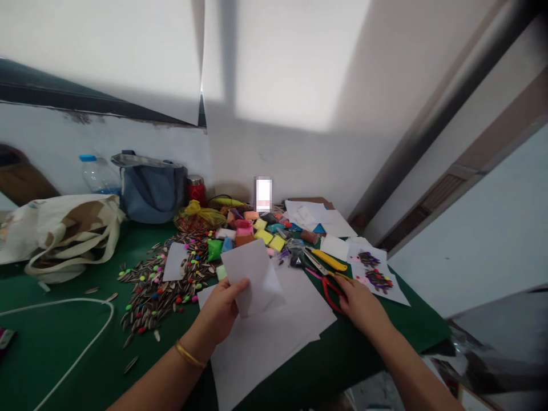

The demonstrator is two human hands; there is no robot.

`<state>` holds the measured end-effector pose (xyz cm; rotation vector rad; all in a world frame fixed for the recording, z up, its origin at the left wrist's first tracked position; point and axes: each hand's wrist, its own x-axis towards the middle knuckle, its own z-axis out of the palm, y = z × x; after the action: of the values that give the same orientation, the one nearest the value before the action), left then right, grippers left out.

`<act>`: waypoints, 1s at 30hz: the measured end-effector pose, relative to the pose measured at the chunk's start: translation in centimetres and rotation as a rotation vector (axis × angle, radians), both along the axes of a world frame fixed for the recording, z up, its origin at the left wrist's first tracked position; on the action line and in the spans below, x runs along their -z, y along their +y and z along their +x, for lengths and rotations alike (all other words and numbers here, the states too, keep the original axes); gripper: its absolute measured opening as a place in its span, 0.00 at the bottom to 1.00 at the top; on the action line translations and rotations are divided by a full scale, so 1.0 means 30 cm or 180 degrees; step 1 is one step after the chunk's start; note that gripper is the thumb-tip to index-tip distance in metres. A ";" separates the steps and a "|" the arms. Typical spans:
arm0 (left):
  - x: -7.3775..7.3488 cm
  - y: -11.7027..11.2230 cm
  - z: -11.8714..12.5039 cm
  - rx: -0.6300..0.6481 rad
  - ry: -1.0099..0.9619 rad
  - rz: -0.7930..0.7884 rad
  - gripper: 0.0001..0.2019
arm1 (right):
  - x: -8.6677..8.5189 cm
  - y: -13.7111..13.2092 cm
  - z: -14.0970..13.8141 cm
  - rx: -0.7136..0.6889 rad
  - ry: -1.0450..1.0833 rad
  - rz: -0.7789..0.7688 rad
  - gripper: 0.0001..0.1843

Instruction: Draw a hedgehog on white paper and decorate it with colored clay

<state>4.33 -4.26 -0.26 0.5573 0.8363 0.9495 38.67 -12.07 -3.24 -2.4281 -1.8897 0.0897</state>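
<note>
My left hand point(220, 308) pinches a small white paper piece point(252, 274) and holds it up over a stack of white sheets point(274, 337) on the green table point(51, 348). My right hand point(362, 302) rests on the red-handled scissors point(329, 285) at the sheets' right edge, fingers closing around the handles. Yellow-handled pliers point(327, 258) lie just beyond the scissors.
A heap of sunflower seeds with small coloured beads point(166, 279) lies left of the sheets. Coloured clay blocks point(252, 231) sit behind. Seed pictures on paper point(374, 274) lie right. Bags point(64, 228), a bottle point(96, 174) and a white cable point(81, 342) are at left.
</note>
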 end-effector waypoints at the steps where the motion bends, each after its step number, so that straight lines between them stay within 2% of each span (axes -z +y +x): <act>1: 0.002 0.000 0.000 -0.0011 -0.0005 -0.0001 0.19 | -0.002 0.001 -0.001 0.0032 0.0030 -0.0054 0.32; 4: -0.003 0.009 -0.011 -0.0148 -0.0084 0.0018 0.19 | -0.022 -0.002 -0.002 0.0206 0.0370 -0.0134 0.36; 6: -0.018 0.024 -0.028 -0.0319 -0.0261 0.0096 0.20 | -0.039 -0.016 0.012 0.0310 0.0939 -0.0130 0.38; 8: -0.039 0.045 -0.049 -0.0569 -0.0490 0.0154 0.19 | -0.057 -0.041 0.026 0.0412 0.1880 -0.0038 0.38; 10: -0.058 0.065 -0.067 -0.0839 -0.0654 0.0083 0.19 | -0.074 -0.071 0.021 0.0460 0.3112 0.0210 0.39; 12: -0.068 0.078 -0.078 -0.1052 -0.0733 0.0007 0.19 | -0.093 -0.102 -0.017 0.0379 0.4236 0.0471 0.42; 14: -0.067 0.084 -0.079 -0.1102 -0.0771 -0.0055 0.19 | -0.110 -0.129 -0.087 0.0170 0.4963 0.0410 0.43; 17: -0.057 0.080 -0.072 -0.1024 -0.0803 -0.0148 0.18 | -0.116 -0.159 -0.221 -0.0219 0.5594 -0.0097 0.39; 20: -0.055 0.076 -0.071 -0.1000 -0.0847 -0.0181 0.18 | -0.085 -0.172 -0.340 -0.0544 0.6280 -0.0393 0.40; 22: -0.057 0.078 -0.075 -0.1014 -0.0851 -0.0196 0.18 | -0.053 -0.175 -0.391 -0.0427 0.6685 -0.0791 0.41; 25: -0.061 0.083 -0.084 -0.1014 -0.0859 -0.0254 0.18 | -0.016 -0.182 -0.424 -0.0115 0.7062 -0.1368 0.36; 28: -0.061 0.085 -0.088 -0.1029 -0.0933 -0.0325 0.18 | -0.008 -0.198 -0.431 -0.0043 0.7223 -0.1590 0.34; 30: -0.062 0.085 -0.087 -0.1067 -0.0961 -0.0337 0.18 | -0.009 -0.208 -0.435 -0.0054 0.7226 -0.1544 0.34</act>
<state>1.72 -1.71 1.60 0.1752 0.7121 1.2514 25.61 -18.31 -2.97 -0.7302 -0.5433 2.1046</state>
